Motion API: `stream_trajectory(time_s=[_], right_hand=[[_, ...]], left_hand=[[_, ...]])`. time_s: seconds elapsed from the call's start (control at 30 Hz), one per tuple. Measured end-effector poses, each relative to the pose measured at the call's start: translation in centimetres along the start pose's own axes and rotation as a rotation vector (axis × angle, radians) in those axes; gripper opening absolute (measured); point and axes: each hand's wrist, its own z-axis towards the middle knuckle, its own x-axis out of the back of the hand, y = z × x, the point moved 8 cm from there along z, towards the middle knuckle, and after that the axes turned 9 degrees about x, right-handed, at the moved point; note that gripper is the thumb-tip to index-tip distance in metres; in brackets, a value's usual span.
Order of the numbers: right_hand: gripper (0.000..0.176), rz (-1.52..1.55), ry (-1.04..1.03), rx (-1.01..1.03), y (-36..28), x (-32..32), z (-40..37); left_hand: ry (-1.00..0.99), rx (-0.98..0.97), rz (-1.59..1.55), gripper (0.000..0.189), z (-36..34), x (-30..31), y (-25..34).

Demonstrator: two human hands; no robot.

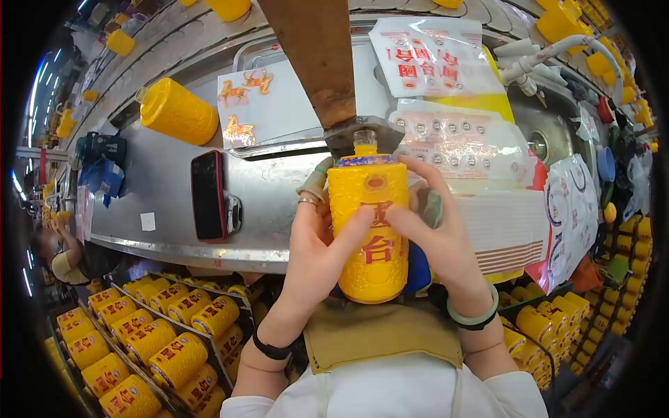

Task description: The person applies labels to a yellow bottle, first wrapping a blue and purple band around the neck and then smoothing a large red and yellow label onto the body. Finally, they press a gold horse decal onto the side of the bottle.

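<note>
A yellow textured bottle with a clear glass neck, a blue patterned band at the shoulder and red characters on its front lies before me, neck pointing away. My left hand wraps its left side, with a finger cot on one finger and a ring on another. My right hand grips the other side. Both thumbs lie on the upper red character. The fingers behind the bottle are partly hidden. The bottle's neck is by a dark metal bracket at the end of a brown beam.
A red-cased phone and another yellow bottle lie on the metal bench at left. Sheets with horse decals, red characters and round emblems lie beyond. Crates of bottles stand below; a person is far left.
</note>
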Motion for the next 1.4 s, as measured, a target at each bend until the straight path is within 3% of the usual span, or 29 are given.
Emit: stream_trajectory(time_s=[0.1,0.47,0.67,0.87,1.4], right_hand=[[0.062,-0.01,0.002,-0.013,-0.4,-0.1,0.4],[0.058,0.031,0.012,0.045,-0.9,-0.7,0.7],[0.068,-0.049,-0.03,-0.005,-0.2,0.5,-0.5],[0.088,-0.129,-0.113,-0.008,-0.4,0.0,-2.2],[0.086,-0.088,-0.142,0.028,-0.1,0.2,-2.0]], left_hand=[[0.012,0.059,-0.198,0.06,0.2,0.5,-0.2],[0.016,0.037,-0.059,0.059,0.2,0.3,-0.3],[0.0,0.035,-0.041,0.073,-0.8,0.7,-0.4],[-0.087,-0.004,0.044,0.088,-1.9,0.5,-0.5],[-0.114,-0.006,-0.003,0.088,-2.1,0.6,-0.9]])
